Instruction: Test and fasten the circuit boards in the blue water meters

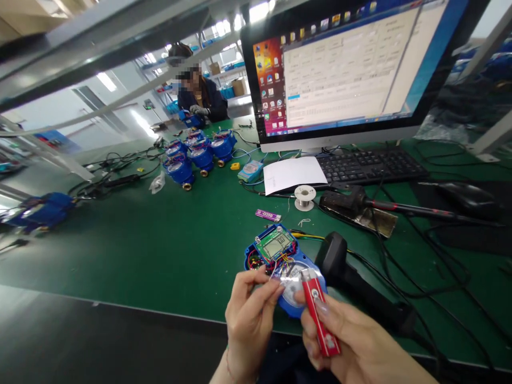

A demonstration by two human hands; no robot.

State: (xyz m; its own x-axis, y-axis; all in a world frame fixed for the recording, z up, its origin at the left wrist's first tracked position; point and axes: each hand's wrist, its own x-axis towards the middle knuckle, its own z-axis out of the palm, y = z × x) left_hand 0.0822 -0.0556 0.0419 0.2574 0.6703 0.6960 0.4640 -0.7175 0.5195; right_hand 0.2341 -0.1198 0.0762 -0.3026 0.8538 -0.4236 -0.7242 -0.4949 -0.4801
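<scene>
- Red lighter (314, 293), lower ctr; white round logo, lettering n/legible. In R hand (348, 328), fingers wrapped round it, thumb on face.
- L hand (251, 304): thumb & fingertips pinched tog. on thin wires (274, 270); exact strand hard to make out.
- Blue meter (294, 310), 1 pc, ctr-low; partly hidden by both hands. Display board (276, 246) on top, digits unclear.
- Purple lighter (268, 215), 1 pc, ctr; white lettering, blurred.
- Monitor (344, 80), upper R; text too small, top cut off.
- Paper (294, 175), below monitor; faint mark, unreadable; overlaps keyboard (372, 164).
- Green bench (192, 250): near edge slants along lower frame; widest open stretch L of ctr.
- Scanner (356, 282), R of meter, close by; limits room that side.
</scene>
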